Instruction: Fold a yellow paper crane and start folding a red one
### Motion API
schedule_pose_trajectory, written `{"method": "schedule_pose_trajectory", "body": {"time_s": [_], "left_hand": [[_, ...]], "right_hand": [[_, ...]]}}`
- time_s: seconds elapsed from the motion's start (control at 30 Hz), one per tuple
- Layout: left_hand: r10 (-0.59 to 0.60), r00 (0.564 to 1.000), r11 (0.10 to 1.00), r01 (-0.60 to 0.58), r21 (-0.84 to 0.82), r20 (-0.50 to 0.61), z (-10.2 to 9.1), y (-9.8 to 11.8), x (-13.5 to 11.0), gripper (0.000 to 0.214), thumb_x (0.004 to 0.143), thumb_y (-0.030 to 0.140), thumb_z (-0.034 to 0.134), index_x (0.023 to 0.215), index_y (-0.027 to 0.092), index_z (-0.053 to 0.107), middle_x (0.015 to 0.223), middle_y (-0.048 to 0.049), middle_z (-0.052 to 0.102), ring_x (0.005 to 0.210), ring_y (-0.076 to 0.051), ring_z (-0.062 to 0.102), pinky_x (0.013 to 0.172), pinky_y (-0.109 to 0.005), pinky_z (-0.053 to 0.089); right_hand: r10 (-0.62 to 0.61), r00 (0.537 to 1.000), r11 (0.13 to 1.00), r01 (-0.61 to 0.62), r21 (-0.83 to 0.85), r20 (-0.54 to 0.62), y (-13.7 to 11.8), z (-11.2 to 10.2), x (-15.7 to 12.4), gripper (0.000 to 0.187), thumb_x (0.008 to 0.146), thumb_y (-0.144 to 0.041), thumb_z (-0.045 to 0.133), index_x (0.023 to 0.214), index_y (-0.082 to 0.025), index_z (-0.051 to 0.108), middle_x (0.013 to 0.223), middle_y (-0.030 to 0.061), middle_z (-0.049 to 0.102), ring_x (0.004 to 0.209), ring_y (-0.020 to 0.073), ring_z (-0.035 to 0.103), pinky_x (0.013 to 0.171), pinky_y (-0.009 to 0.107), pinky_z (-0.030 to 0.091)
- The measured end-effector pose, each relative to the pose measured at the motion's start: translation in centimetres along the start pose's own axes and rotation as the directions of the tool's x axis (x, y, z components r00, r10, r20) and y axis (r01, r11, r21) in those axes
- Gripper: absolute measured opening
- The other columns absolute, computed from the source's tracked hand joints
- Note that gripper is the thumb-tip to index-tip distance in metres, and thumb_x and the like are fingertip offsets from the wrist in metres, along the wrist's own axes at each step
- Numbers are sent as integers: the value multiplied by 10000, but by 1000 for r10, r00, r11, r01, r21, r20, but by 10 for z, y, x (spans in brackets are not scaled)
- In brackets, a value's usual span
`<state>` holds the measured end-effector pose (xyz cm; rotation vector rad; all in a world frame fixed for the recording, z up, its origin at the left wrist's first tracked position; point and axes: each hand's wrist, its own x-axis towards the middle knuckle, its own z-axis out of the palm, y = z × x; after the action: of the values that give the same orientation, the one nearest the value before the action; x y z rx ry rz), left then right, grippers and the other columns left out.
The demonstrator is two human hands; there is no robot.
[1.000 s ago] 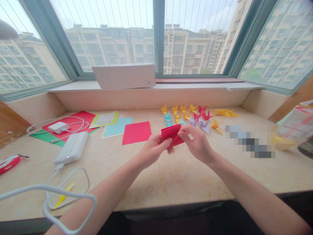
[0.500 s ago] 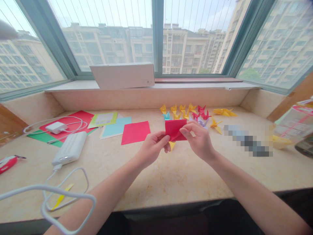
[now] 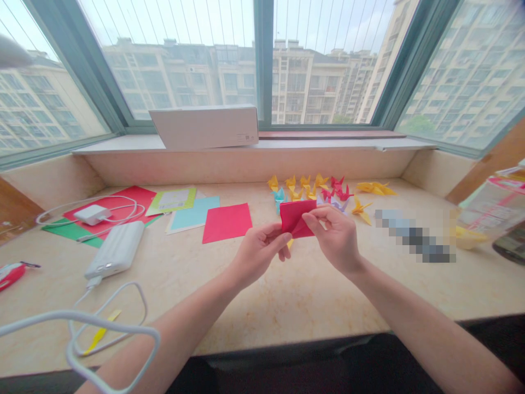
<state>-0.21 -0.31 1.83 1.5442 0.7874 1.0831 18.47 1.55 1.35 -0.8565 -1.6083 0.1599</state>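
Both my hands hold one folded red paper (image 3: 294,216) in the air above the stone counter (image 3: 287,295). My left hand (image 3: 258,253) pinches its lower left edge between thumb and fingers. My right hand (image 3: 336,236) pinches its right side near the top. Behind the paper lies a cluster of several small folded paper cranes (image 3: 315,191) in yellow, red, blue and lilac. A flat red paper square (image 3: 227,222) lies on the counter to the left of my hands.
Coloured sheets (image 3: 180,210) lie at the left with a white charger (image 3: 92,213), a white power bank (image 3: 117,250) and looping white cables (image 3: 106,328). A white box (image 3: 205,127) sits on the windowsill. A clear plastic bag (image 3: 492,208) stands at the right.
The red paper has been turned from a tilted fold to stand more upright and raised a little. My right fingers have shifted along its upper right edge.
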Motion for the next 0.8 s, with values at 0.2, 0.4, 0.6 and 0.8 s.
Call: {"method": "schedule_pose_trajectory", "body": {"time_s": [0.2,0.4,0.6,0.8], "left_hand": [[0,1000,1000,0,-17,-26,-1,-4,1,252,885,332,633,1011,121,690,600,-23,665,507,-112,572,515,-227,457],[-6,999,998,4,-57,-47,4,-2,-1,256,876,358,639,913,110,686,611,-41,676,514,-121,597,512,-230,472],[-54,998,993,52,-107,-24,7,-3,1,292,817,383,707,918,112,669,684,-51,693,491,-130,615,460,-231,470],[-50,997,994,45,-96,-55,5,-3,3,269,845,371,671,830,103,674,628,-41,674,460,-117,595,440,-222,451]], "right_hand": [[125,990,978,-113,177,-61,1,7,-3,132,870,-344,668,898,-225,617,813,28,694,721,176,673,662,318,571],[183,982,931,-159,329,-42,3,15,-5,272,867,-322,672,1067,-266,496,811,-4,709,704,169,711,624,294,597],[187,982,915,-172,366,-5,-3,19,-13,283,862,-302,677,1089,-267,512,832,3,721,724,168,711,626,292,602],[285,952,834,-305,459,115,-6,20,-11,359,881,-380,642,1191,-257,509,842,16,729,721,175,714,588,280,602]]}}
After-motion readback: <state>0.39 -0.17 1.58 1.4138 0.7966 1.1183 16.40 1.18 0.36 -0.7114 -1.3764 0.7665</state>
